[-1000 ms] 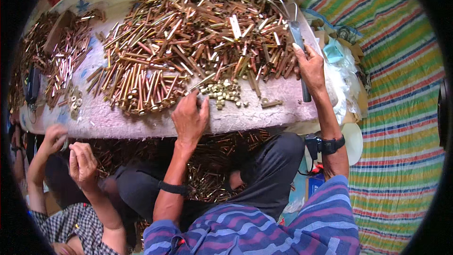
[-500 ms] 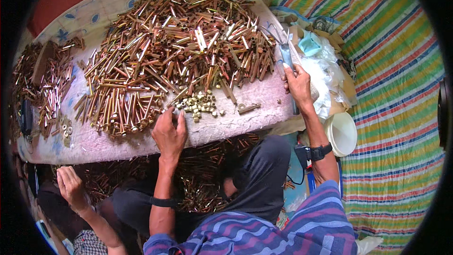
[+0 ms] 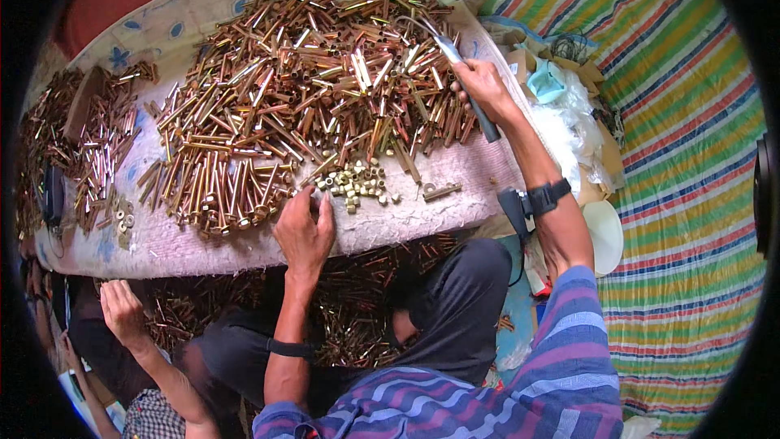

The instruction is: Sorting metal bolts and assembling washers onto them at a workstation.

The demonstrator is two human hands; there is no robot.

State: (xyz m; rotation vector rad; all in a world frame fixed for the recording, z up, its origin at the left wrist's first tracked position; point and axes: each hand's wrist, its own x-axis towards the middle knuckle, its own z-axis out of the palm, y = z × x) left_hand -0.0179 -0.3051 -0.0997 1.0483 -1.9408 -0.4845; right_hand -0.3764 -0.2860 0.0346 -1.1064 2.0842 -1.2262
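Gripping the handle of a pronged hand tool (image 3: 448, 50), the right hand (image 3: 485, 88) in the head view is closed around it at the right edge of a big heap of metal tubes (image 3: 317, 81). The tool slants up and leftward, its curved prongs over the heap; whether they touch the tubes I cannot tell. The dark end of the handle sticks out below the fist. The left hand (image 3: 305, 232) is at the near edge of the desk (image 3: 406, 226), its fingers bent and the thumb and forefinger reaching to the left edge of a small pile of brassy nuts (image 3: 357, 182). Whether it holds a nut is hidden.

Just left of that pile, long bolts (image 3: 231, 195) lie side by side, heads toward the person. To the right of the nuts, a short loose metal piece (image 3: 443, 192) lies by itself. Farther left are a second metal heap (image 3: 101, 146), a few flat washers (image 3: 124, 223) and a dark oblong object (image 3: 53, 195).

Below the desk's left part, another person's hand (image 3: 123, 309) is raised with bent fingers. At the right, a white bucket (image 3: 603, 240) stands near the person's strapped wrist, beside a striped sheet (image 3: 674, 195).
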